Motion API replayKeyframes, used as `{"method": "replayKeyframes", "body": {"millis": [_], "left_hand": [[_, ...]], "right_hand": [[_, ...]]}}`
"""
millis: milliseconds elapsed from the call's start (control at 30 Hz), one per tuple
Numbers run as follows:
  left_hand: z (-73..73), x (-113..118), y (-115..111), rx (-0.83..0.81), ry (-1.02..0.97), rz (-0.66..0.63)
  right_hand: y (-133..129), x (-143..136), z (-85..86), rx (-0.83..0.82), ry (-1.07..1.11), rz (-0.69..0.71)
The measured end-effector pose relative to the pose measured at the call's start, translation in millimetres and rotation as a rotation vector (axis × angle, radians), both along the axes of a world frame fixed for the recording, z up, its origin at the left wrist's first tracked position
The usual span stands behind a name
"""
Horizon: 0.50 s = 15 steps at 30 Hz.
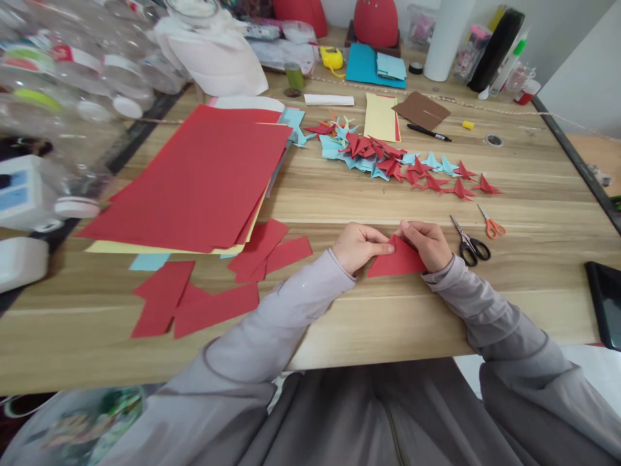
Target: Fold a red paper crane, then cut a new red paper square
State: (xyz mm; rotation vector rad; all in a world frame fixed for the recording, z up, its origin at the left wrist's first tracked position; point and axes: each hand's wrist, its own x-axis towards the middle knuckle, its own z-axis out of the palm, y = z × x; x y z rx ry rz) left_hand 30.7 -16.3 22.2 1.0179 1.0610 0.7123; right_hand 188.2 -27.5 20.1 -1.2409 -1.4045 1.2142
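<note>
Between my two hands is a folded red paper triangle [396, 260], its wide edge toward me and its tip at the far side. My left hand [361, 247] pinches its left side, thumb on top of the paper. At the upper right side, my right hand [429, 244] is closed on the same paper near the tip, its fingertips bunched there. To the right of that hand lie black-handled scissors [470, 244] and small orange-handled scissors [492, 224]. Beyond the hands, folded red paper cranes [391, 165] and light-blue ones [431, 162] are strung out in a cluster.
At the left lies a stack of large red sheets [208, 175], with cut red pieces [213, 307] in front. A black pen [429, 133], brown paper [422, 111] and a yellow tape measure [332, 59] lie toward the back. Plastic bottles [80, 71] crowd the left side. A black device [606, 304] sits at right.
</note>
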Motion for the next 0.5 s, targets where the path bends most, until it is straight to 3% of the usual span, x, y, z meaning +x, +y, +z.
{"method": "replayKeyframes", "body": {"millis": [300, 500], "left_hand": [[4.7, 1.4, -0.6, 0.042, 0.071, -0.011], [2.5, 1.8, -0.1, 0.035, 0.078, -0.006]], "right_hand": [[0.2, -3.0, -2.8, 0.02, -0.045, 0.032], [-2.8, -4.4, -4.3, 0.109, -0.137, -0.038]]}}
